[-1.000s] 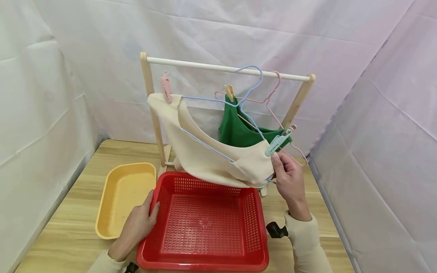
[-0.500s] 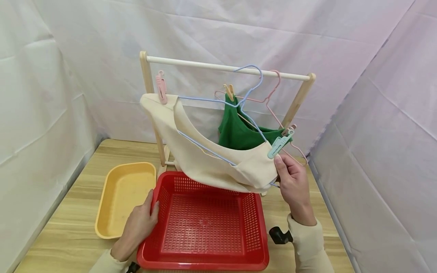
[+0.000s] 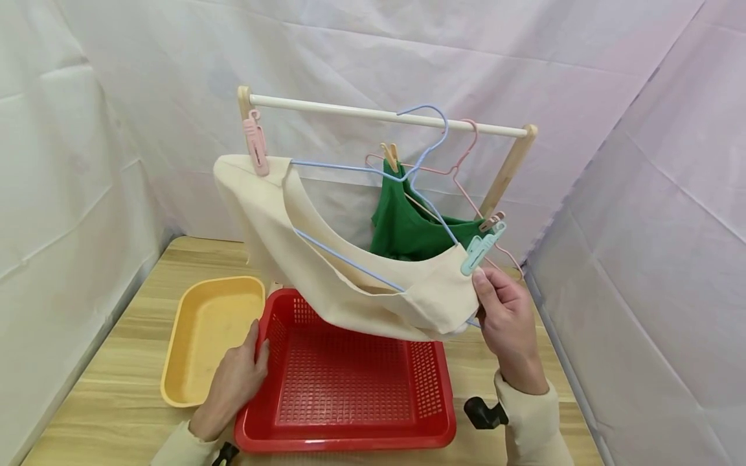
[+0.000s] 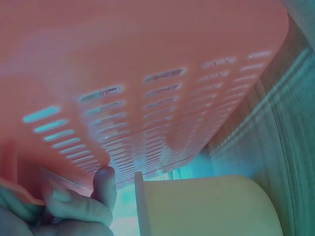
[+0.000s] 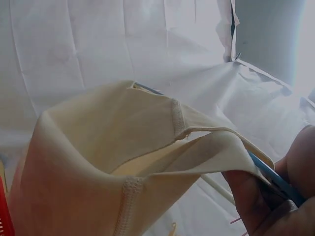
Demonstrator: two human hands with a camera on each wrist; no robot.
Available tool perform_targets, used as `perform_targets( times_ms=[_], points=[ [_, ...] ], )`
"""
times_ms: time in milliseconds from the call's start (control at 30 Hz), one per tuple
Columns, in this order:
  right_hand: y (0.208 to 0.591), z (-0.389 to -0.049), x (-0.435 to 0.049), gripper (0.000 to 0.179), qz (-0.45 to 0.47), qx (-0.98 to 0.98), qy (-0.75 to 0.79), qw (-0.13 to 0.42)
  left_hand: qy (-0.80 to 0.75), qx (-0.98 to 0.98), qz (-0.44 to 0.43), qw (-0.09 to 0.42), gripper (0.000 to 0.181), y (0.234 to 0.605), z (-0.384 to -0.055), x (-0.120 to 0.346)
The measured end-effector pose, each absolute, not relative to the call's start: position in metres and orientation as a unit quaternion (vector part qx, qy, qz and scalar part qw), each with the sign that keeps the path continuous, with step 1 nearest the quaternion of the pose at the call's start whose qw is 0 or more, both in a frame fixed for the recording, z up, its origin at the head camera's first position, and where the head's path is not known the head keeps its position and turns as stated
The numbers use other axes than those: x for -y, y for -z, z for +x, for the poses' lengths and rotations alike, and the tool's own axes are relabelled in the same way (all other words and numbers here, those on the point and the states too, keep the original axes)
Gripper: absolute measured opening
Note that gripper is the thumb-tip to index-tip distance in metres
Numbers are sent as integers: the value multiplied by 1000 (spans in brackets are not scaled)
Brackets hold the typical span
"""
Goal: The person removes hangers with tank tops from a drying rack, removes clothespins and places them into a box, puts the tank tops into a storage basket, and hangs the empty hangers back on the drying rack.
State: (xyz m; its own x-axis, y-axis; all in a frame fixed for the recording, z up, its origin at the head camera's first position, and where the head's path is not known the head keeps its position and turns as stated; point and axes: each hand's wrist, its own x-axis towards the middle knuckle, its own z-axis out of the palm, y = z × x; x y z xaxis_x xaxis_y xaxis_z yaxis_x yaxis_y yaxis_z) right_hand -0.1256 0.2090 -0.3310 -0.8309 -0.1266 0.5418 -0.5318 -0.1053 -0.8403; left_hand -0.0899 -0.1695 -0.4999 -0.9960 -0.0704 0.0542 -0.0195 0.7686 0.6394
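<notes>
A cream sleeveless top (image 3: pixel 309 278) hangs on a blue hanger (image 3: pixel 332 166), whose hook overlaps the rack's white bar (image 3: pixel 326 106). A pink clothespin (image 3: pixel 255 145) clips the top's left shoulder, a mint one (image 3: pixel 480 252) its right. Just below the mint clothespin, my right hand (image 3: pixel 509 323) pinches the right shoulder; in the right wrist view the hanger's blue end (image 5: pixel 275 179) runs between the fingers and cloth. With curled fingers (image 4: pixel 78 206), my left hand (image 3: pixel 236 375) grips the left rim of a red perforated basket (image 3: pixel 344 445). The top covers part of the basket's far side.
Behind the top, a green garment (image 3: pixel 402 220) hangs from a pink hanger (image 3: pixel 469 155), held by a yellow clothespin (image 3: pixel 392 158) and a brownish one (image 3: pixel 492 222). A yellow tray (image 3: pixel 210 323) stands left of the basket. White cloth walls enclose the table on three sides.
The cream top's left shoulder has swung left and looks larger. My right hand has moved right and slightly down, still pinching the cloth. The basket and left hand have shifted only slightly.
</notes>
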Motion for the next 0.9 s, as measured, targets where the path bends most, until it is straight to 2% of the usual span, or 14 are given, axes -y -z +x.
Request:
perform_targets(
  times_ms=[333, 900],
  points=[
    [326, -117, -209, 27, 270, 626, -725, 102, 338, 940, 26, 28, 59, 499, -93, 170],
    [311, -101, -217, 31, 231, 625, -744, 42, 336, 940, 16, 49, 55, 502, -96, 172]
  ],
)
